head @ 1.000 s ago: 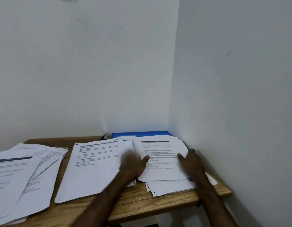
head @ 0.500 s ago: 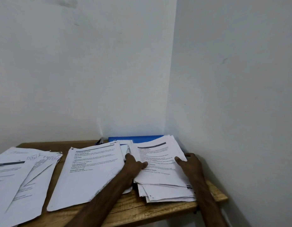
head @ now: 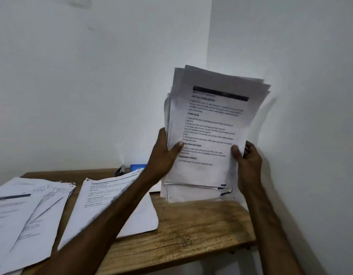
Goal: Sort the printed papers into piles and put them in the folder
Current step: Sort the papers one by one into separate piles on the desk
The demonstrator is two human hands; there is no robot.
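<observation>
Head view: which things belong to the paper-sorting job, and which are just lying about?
Job: held stack of papers, upright, gripped by left hand and right hand; middle pile; left pile; blue folder at the wall.
Lying about: small dark object beside the folder, too blurred to identify; wooden table, only the support.

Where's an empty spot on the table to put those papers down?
The right end of the table is bare wood, between the middle pile and the wall, under the held stack. The left pile crowds the other side.
</observation>
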